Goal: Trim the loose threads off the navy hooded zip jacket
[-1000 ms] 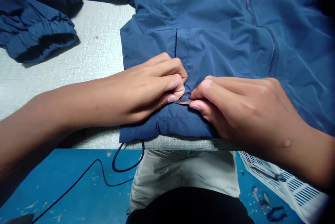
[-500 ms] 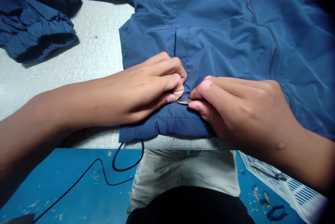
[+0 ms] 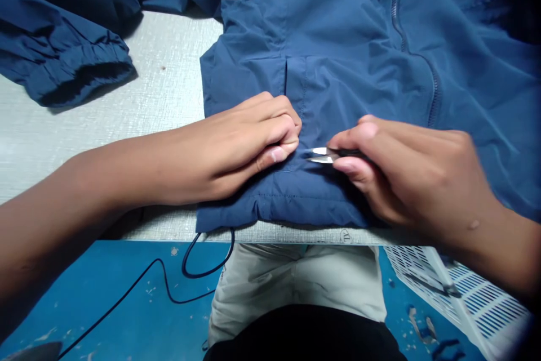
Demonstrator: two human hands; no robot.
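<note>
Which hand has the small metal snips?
The right hand: its thumb and fingers grip the snips, whose two pointed blades stand apart. The left hand shows no tool; it rests, fingers curled, on the blue jacket.

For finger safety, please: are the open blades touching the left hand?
Apart: the head view shows blue fabric between the blades and left hand.

A pale, textured bench (image 3: 173, 102) spans the frame's left and centre, a small circled mark (image 3: 345, 235) on its near edge. Below, a thin dark cable (image 3: 159, 261) snakes across a scuffed blue floor (image 3: 127, 316) at lower left, while a slatted white basket (image 3: 470, 324) stands at lower right near scattered scraps (image 3: 430, 328).
</note>
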